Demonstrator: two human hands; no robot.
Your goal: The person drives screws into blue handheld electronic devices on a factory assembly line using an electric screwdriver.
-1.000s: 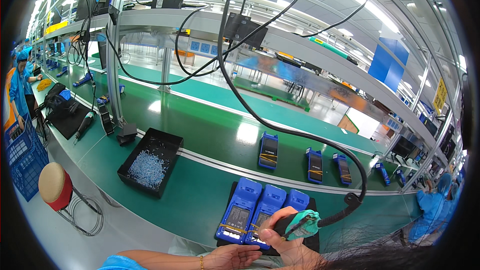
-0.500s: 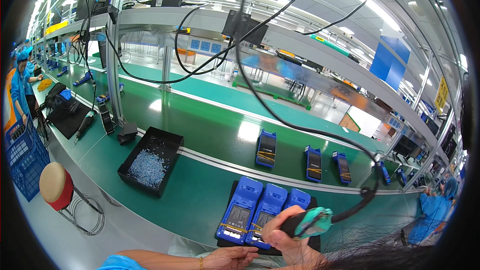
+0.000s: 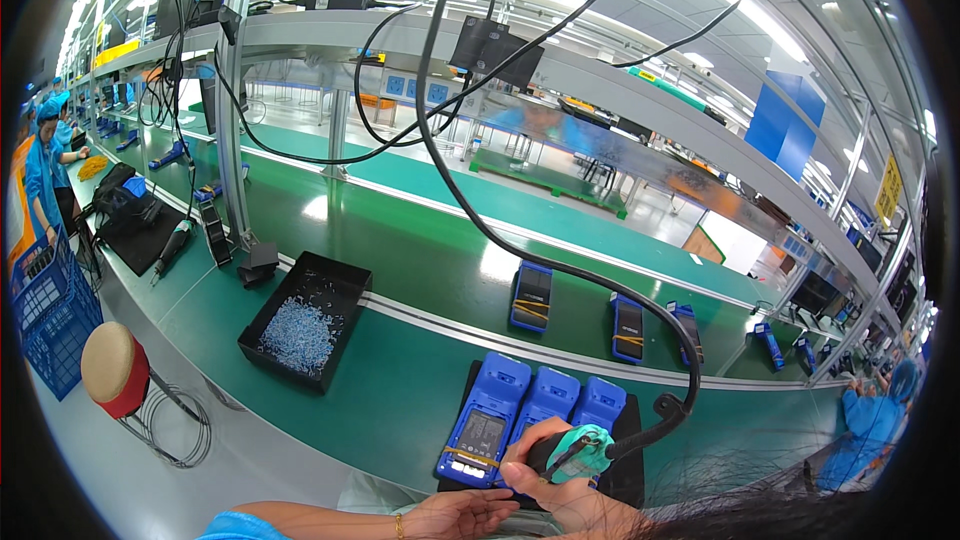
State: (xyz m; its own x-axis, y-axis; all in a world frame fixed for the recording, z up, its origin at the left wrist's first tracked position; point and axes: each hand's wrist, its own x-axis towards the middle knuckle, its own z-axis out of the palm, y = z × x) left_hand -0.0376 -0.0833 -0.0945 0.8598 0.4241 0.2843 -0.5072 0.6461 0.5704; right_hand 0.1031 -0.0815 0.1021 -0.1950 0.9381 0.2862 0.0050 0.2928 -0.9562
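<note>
Three blue handheld terminals lie face down side by side: the left one (image 3: pixel 485 410), the middle one (image 3: pixel 547 398) and the right one (image 3: pixel 602 402). Under them is a black mat (image 3: pixel 630 445). My right hand (image 3: pixel 562 495) is wrapped round a corded electric screwdriver (image 3: pixel 588 446) with green tape at its cable end. It covers the lower parts of the middle and right terminals; the screwdriver's tip is hidden. Below the left terminal, my left hand (image 3: pixel 468 514) lies palm up with its fingers stretched out. Whether anything small rests in it I cannot make out.
A black tray (image 3: pixel 345 325) of small blue-white parts stands left on the green bench. Beyond a metal rail, several banded terminals (image 3: pixel 531 298) lie on the green line. The thick black screwdriver cable (image 3: pixel 560 262) hangs across the view. Co-workers (image 3: pixel 872 420) are at both sides.
My right hand has moved left and slightly down with the screwdriver, closer to my left hand. The cable has swung left. My left hand has hardly moved.
</note>
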